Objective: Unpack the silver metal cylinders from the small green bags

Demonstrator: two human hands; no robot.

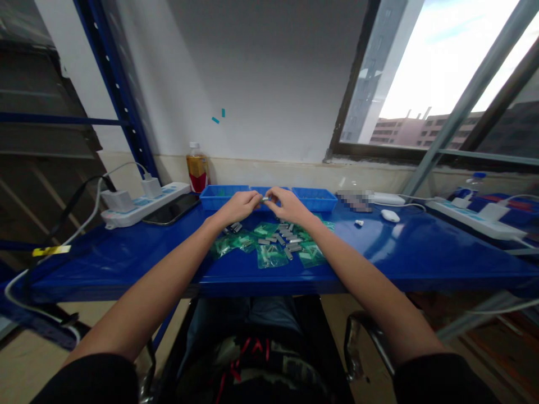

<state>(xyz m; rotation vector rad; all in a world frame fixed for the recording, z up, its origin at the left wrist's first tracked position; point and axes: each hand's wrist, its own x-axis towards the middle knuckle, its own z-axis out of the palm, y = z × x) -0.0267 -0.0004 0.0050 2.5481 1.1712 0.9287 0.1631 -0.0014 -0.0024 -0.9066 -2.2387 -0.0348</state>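
Observation:
My left hand (241, 206) and my right hand (288, 204) meet above the table in front of the blue bins. Their fingertips are closed on a small metallic piece (265, 199) between them; it is too small to name its kind. Below lie several small grey metal blocks (279, 239), loosely heaped. Around and under them are green-tinted clear plastic bags (272, 256) with small parts inside. The middle blue bin (256, 189) is partly hidden behind my hands.
Left and right blue bins (204, 197) (332, 201) stand against the wall. A drink bottle (197, 171), a phone (173, 210) and a power strip (126, 213) are on the left. An earbud case (390, 216), an earbud (359, 223) and another power strip (471, 219) lie right.

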